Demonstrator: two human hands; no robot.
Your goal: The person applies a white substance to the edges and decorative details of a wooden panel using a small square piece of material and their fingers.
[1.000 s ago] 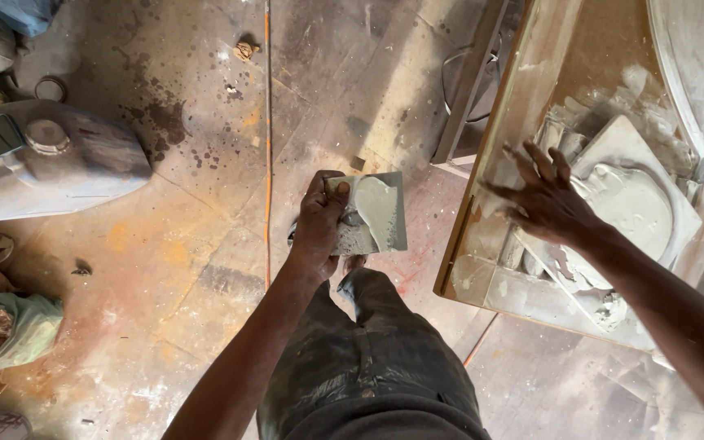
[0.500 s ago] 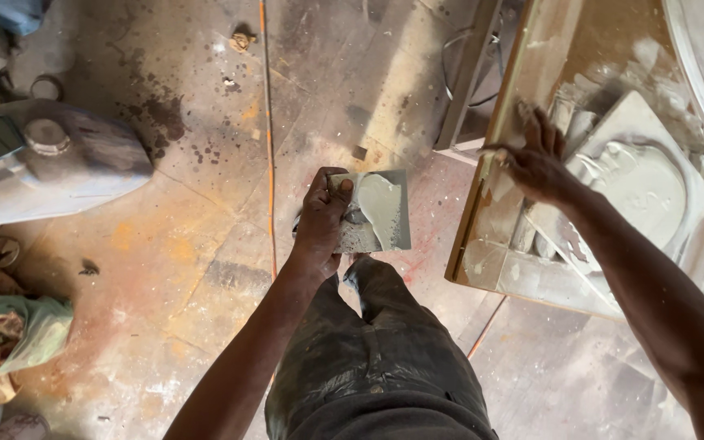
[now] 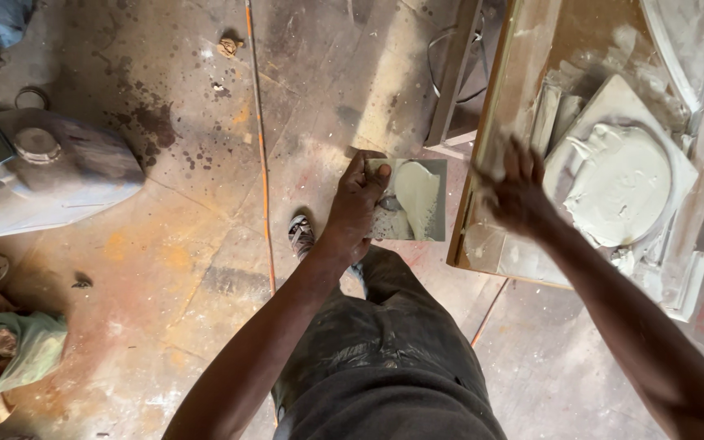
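- A small square metal plate point(image 3: 414, 200), dull grey, carries one smooth, pale greenish-white smear of putty point(image 3: 418, 195); it is held level above the floor, just left of the wooden panel's edge.
- The left hand point(image 3: 358, 204) grips the plate by its left side, the thumb lying over the top face and the fingers curled beneath.
- The right hand point(image 3: 515, 189) is apart from the plate, to its right, lying on the wooden panel point(image 3: 508, 90) with fingers spread; it is blurred, and whether it holds anything cannot be told.
- Further right on the panel sits one flat board point(image 3: 613, 98) bearing a thick, rounded mound of the same pale putty point(image 3: 619, 183), soft and ridged.
- The concrete floor point(image 3: 189, 244) is stained, speckled and dusty; one thin orange line point(image 3: 259, 155) runs down it.
- One sandalled foot point(image 3: 301, 235) shows below the left wrist.
- At the far left lies one grey plastic jerrycan point(image 3: 59, 175) on its side, with one crumpled green cloth point(image 3: 14, 354) below it.
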